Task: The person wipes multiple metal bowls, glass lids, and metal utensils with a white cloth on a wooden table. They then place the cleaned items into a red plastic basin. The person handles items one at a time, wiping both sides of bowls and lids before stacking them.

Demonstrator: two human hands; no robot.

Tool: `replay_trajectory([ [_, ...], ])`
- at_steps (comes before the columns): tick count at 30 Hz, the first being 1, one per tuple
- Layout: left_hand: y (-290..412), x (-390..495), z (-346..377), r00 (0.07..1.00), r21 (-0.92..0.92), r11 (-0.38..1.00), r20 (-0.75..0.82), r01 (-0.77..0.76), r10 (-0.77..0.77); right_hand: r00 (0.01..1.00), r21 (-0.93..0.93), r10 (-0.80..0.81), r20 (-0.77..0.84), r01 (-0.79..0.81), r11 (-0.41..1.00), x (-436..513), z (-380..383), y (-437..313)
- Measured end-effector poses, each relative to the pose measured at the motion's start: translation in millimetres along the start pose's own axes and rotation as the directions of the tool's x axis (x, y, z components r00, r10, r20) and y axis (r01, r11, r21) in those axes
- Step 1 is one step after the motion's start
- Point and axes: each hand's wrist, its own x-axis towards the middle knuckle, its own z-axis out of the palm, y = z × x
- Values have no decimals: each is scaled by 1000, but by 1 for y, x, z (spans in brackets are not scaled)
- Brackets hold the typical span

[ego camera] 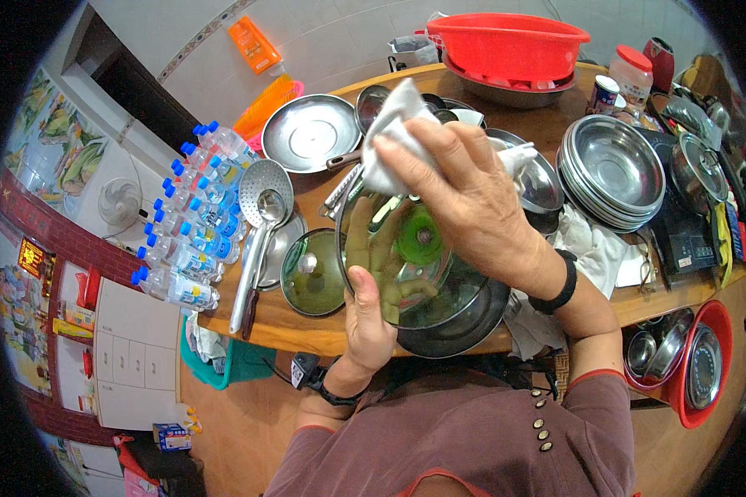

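My left hand grips a round glass pot lid by its near-left rim. The thumb is on top, and the other fingers show through the glass from beneath. A round green shape appears at the lid's middle; whether it is the knob or something below, I cannot tell. In my right hand is a bunched white cloth, pinched above the lid's far edge. Under the lid, a dark pan rests at the table's near edge. A smaller glass lid lies to the left.
Left on the wooden table are a skimmer and several water bottles. Behind lie a steel pan and a red basin. Stacked steel bowls and an induction cooker stand right. A teal bin sits below.
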Motion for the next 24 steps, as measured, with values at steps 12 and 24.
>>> replay_trajectory([
  [12,6,15,-25,992,-264,961,-116,-83,54,973,363,-224,57,189,912,-9,-3,-33],
  [24,24,-3,-91,934,-256,953,-351,-160,63,992,-79,3,129,7,997,-5,-20,3],
])
